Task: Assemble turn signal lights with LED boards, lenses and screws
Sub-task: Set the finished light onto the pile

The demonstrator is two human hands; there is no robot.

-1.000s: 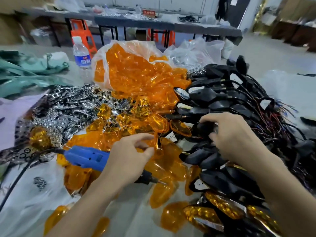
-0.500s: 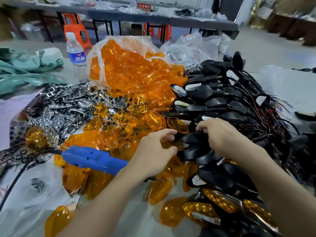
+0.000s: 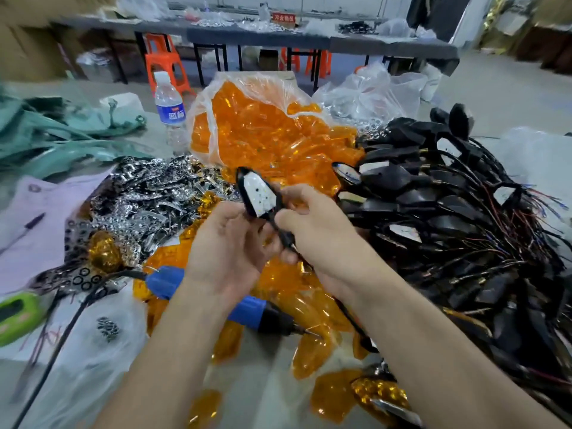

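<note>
Both hands hold one black turn signal housing [image 3: 258, 193] up over the table, its white LED board facing me. My left hand [image 3: 229, 252] grips the lower edge of the housing. My right hand [image 3: 318, 230] grips its black stem and the wire that hangs below. Orange lenses [image 3: 272, 140] spill from a clear bag behind the hands and lie loose beneath them. A heap of black housings with wires [image 3: 448, 212] fills the right side. Chrome reflector pieces [image 3: 148, 193] lie piled at the left. A blue electric screwdriver [image 3: 247, 308] lies under my left forearm.
A water bottle [image 3: 169, 109] stands behind the chrome pile. Green cloth [image 3: 55, 134] lies at the far left, a green object [image 3: 18, 311] at the left edge. Finished amber lights [image 3: 380, 394] lie near the front. Long tables and orange stools [image 3: 164, 63] stand behind.
Both hands lifted a black housing out of the heap and brought it up toward the middle. The left hand left the loose lenses and joined the right on the housing.
</note>
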